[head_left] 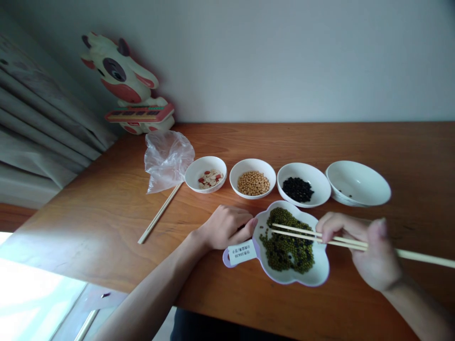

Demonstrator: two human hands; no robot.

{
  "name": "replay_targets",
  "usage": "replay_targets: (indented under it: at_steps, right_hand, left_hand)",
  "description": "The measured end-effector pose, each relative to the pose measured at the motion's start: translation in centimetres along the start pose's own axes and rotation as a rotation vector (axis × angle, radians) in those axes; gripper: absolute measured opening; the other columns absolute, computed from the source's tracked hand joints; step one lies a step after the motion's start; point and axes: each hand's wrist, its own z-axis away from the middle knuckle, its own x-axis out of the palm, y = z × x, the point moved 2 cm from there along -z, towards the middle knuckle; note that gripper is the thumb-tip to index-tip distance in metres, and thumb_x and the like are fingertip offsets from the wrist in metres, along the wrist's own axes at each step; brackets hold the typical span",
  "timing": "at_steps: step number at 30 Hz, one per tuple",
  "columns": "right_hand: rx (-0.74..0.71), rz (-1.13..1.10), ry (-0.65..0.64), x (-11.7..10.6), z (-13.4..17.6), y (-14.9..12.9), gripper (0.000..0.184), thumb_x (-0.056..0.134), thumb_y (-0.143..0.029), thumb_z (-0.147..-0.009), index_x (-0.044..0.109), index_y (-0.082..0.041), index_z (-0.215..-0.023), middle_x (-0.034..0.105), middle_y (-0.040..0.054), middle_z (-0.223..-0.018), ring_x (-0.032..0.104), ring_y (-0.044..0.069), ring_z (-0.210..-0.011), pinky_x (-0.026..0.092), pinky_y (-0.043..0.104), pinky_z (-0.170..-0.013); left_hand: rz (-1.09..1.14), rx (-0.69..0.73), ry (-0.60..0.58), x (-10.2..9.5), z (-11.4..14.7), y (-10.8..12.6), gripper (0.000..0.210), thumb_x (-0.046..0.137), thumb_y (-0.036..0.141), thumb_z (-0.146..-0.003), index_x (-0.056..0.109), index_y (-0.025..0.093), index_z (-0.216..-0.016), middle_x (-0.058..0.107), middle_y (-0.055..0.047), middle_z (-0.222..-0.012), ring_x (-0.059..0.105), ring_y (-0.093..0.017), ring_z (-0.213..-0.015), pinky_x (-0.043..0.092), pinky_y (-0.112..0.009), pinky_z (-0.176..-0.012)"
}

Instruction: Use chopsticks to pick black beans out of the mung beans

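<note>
Bare left forearm nearest, left hand touching a white, lilac-rimmed, flower-shaped dish on the brown wooden surface, its grip hard to tell, small green beans mixed with black inside, right hand gripping, clamped on pale wooden chopsticks

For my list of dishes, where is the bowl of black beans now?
In the head view, the bowl of black beans stands right of centre, between the bowl of yellow beans and the rightmost bowl, behind the flower-shaped dish.

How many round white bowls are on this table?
4, in a row beyond the flower-shaped dish: leftmost bowl, tan-bean bowl, black-bean bowl and rightmost bowl. None looks hidden.
</note>
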Motion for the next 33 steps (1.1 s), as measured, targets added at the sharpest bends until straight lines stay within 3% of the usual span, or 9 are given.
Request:
replay_targets:
  at_steps: [10,17,26,33]
  right_hand:
    - [-0.025,0.069,-0.102,0.5,0.2,1.2,0.080,0.015,-0.078,-0.101,0.072,-0.025,-0.080,0.068,0.0062,-0.076,0.059,0.025,-0.072,0.045,0.037,-0.067]
    - [-0.032,0.037,-0.074,0.9,0.3,1.1,0.078,0.017,-0.072,-0.105,0.073,-0.025,-0.078,0.068,0.0048,-0.075,0.061,0.023,-0.072,0.046,0.035,-0.069]
    - [0.010,0.038,-0.103,0.4,0.2,1.0,0.080,0.018,-0.080,-0.100,0.072,-0.026,-0.077,0.066,0.0055,-0.073,0.058,0.025,-0.071,0.042,0.038,-0.068]
    - [-0.015,0.037,-0.099,0.5,0.2,1.0,0.080,0.017,-0.075,-0.103,0.073,-0.025,-0.077,0.066,0.0060,-0.073,0.060,0.024,-0.072,0.045,0.037,-0.070]
  left_hand:
    - [0.041,-0.010,-0.017,0.0,0.0,0.1,0.043,0.035,0.033,-0.112,0.048,0.019,-0.074,0.059,-0.001,-0.071,0.049,-0.012,-0.064,0.036,-0.028,-0.065]
    - [0.048,0.004,0.002,0.0,0.0,0.0,0.043,0.035,0.033,-0.112,0.047,0.018,-0.073,0.058,0.000,-0.070,0.047,-0.012,-0.063,0.033,-0.030,-0.064]
    - [0.043,0.001,0.003,0.0,0.0,0.0,0.043,0.036,0.033,-0.112,0.046,0.019,-0.072,0.056,0.000,-0.069,0.047,-0.012,-0.063,0.033,-0.030,-0.063]
    - [0.043,0.007,0.004,0.0,0.0,0.0,0.044,0.035,0.033,-0.112,0.048,0.018,-0.073,0.058,0.000,-0.070,0.048,-0.012,-0.063,0.034,-0.030,-0.064]
